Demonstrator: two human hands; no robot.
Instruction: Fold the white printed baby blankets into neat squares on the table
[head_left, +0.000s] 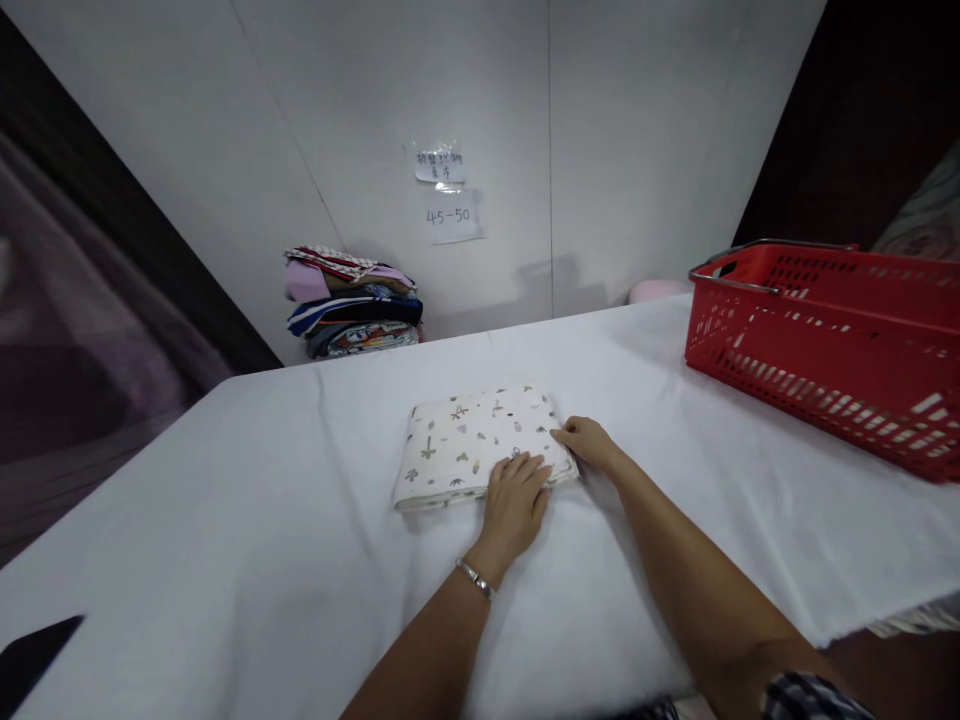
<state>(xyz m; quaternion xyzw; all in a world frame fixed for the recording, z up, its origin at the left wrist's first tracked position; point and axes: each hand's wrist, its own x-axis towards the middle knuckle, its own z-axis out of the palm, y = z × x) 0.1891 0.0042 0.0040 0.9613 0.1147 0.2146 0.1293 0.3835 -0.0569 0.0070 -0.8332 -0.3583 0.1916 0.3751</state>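
Note:
A white cloth (465, 445) with small printed figures lies folded into a flat rectangle on the white-covered table. Resting on its near edge, right of the middle, is my left hand (517, 500), flat with the fingers stretched out; a silver bracelet circles that wrist. At the cloth's right edge, my right hand (587, 442) pinches the folded layers between thumb and curled fingers. The underside of the cloth is hidden.
A red plastic basket (810, 350) with a metal handle stands at the right. Behind the table, a pile of folded fabrics (356, 305) sits against the wall. A dark flat object (37, 655) lies at the lower left. Paper labels (454, 215) hang on the wall.

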